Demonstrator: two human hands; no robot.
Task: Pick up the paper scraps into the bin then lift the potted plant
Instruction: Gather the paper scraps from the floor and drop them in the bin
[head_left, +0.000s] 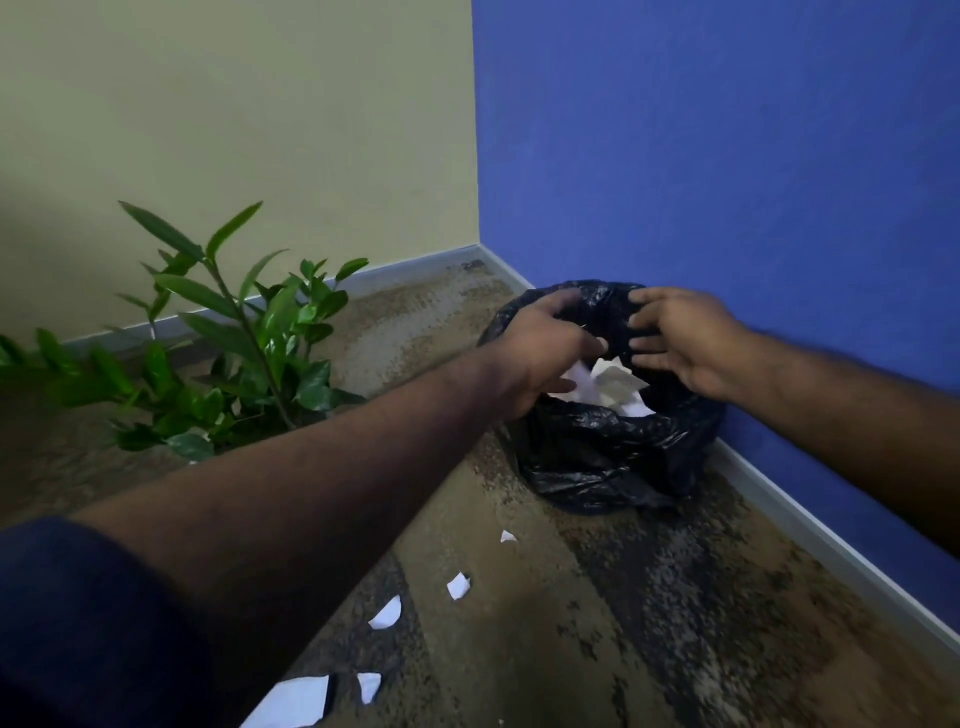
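- The bin (602, 447) stands on the floor (649, 597) in the corner, close against the blue wall (727, 156). It is lined with a crinkled, glossy black plastic bag whose rim folds over the edge.
- White paper (615, 387) lies crumpled inside the bin, its torn edges showing between the two hands.
- The left hand (540, 348) reaches over the near rim of the bin, fingers (563, 387) spread and relaxed just above the paper; whether they touch it cannot be told.
- The right hand (680, 340) hovers over the far side of the opening, fingers (644, 345) loosely extended and gripping nothing.
- Several paper scraps (458, 585) lie on the floor in front of the bin: small, flat, white, with ragged torn outlines. A larger one (293, 699) lies at the lower edge, partly hidden by the left arm.
- The plant (249, 353) stands left of the bin, well apart from it, near the beige wall (234, 130). Its leaves are glossy, pointed and dark green on slim stems; the pot is hidden behind the left arm.
- The floor is a mottled brown and tan carpet with a coarse, speckled texture.
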